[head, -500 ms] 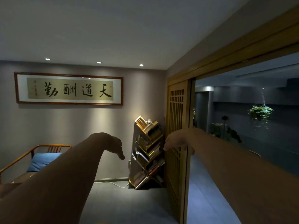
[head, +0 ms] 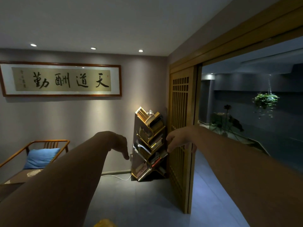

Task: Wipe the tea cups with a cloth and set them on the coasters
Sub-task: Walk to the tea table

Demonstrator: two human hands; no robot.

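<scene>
Two empty hands, left hand [head: 118, 143] and right hand [head: 178, 141], droop outstretched.

Both arms stay stretched forward, left hand [head: 118, 143] and right hand [head: 177, 141] hanging limp, barely shifted.

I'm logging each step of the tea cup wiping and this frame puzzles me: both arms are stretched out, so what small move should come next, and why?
Probably lower the arms and tip the head down to find the work. The left hand and right hand hang relaxed and hold nothing, out toward the bookshelf and lattice door. No cup, cloth or coaster is in view.
</scene>
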